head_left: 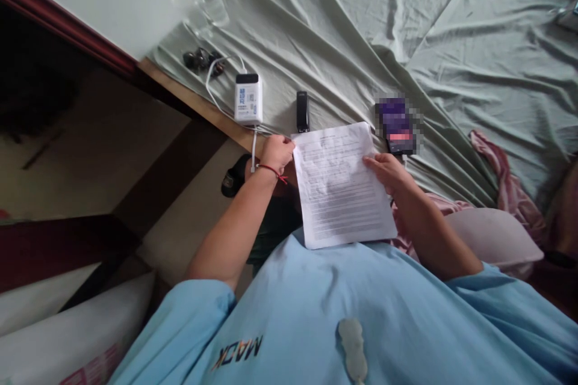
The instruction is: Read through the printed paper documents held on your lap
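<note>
I see two bare hands holding one sheet of paper [343, 186]. The paper is white with lines of small print, too small for me to read. It sits in the middle, just above the blue shirt [352, 313], at the near edge of the bed.

The left hand [277, 153] is closed on the top left corner of the paper, fingers curled around the edge. A red string [273, 171] is tied on that wrist. The right hand [386, 171] pinches the right edge of the paper, with the thumb on top of the page and the other fingers hidden under it.

The bed has a wrinkled pale green sheet [406, 42]. Just past the paper on the far side lies a small black thing [302, 111], near the left hand. Left of that is a white power bank [248, 98] with a white cable [214, 81]. Farther left, by the wall, are some small dark things [203, 60] that I cannot make out. A phone [397, 125] with a lit screen lies just past the right hand. To the right, a pink cloth [501, 180] is bunched up near a pale pillow [492, 234].
</note>
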